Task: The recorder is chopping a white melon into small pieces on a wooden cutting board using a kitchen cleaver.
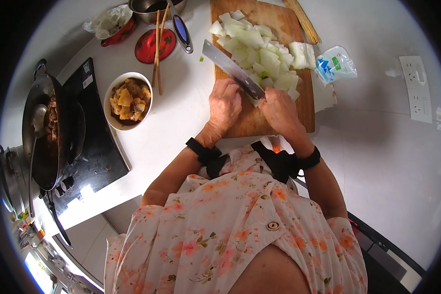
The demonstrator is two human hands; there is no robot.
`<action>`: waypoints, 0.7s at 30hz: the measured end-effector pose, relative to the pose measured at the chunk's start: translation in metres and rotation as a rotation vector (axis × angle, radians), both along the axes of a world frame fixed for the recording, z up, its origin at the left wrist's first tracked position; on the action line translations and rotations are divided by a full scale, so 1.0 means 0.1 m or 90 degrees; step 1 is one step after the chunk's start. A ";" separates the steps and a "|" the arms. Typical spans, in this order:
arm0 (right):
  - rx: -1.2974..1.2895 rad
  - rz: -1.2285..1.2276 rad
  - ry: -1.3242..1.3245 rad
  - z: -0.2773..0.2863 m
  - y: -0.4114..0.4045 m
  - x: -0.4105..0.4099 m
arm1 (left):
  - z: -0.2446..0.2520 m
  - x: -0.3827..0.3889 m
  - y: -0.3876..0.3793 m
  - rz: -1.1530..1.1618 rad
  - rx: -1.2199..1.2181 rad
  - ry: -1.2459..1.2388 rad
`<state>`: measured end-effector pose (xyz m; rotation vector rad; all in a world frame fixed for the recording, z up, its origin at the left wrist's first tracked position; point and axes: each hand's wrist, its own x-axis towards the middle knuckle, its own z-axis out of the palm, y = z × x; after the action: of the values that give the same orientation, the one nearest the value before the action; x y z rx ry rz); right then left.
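Observation:
My right hand (279,110) grips the handle of a kitchen cleaver (233,68), whose blade slants up to the left over a wooden cutting board (231,126). Curled fingers bring my left hand (225,99) against the blade's near side, at the board's left edge; whether they pinch anything is hidden. Beyond the blade lies a heap of flat, pale green-white gourd pieces (268,60), probably winter melon. A thicker white block (301,56) sits at the board's right edge.
Left of the board are a bowl of cooked food (130,99), chopsticks (157,55), a red lid (147,46) and a utensil handle (182,31). A wok with a ladle (40,125) stands on a black cooktop (95,154). A plastic packet (335,65) lies right, below wall sockets (416,88).

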<state>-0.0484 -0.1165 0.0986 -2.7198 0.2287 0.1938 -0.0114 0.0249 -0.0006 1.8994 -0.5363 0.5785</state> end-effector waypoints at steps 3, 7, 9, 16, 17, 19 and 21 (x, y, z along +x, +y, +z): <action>0.003 0.008 -0.014 -0.03 -0.02 0.02 | 0.01 0.01 -0.01 0.001 0.006 -0.001; 0.014 0.052 -0.025 0.02 -0.02 0.06 | -0.01 0.02 -0.02 0.009 0.017 0.001; 0.012 0.036 -0.026 0.00 0.01 0.07 | -0.01 0.02 -0.03 0.026 0.013 0.001; 0.013 0.042 -0.016 0.01 0.00 0.11 | 0.00 0.02 -0.03 0.028 0.021 0.007; 0.014 0.043 -0.015 0.01 0.00 0.11 | -0.01 0.02 -0.02 0.026 0.018 0.001; 0.008 0.054 -0.032 0.01 0.02 0.12 | -0.02 0.03 -0.03 0.023 0.015 -0.004; -0.004 0.062 -0.029 0.01 0.04 0.14 | -0.04 0.03 -0.04 0.022 0.026 0.000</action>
<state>-0.0348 -0.1128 0.0993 -2.7406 0.0843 0.1587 -0.0083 0.0213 -0.0050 1.9512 -0.5203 0.5940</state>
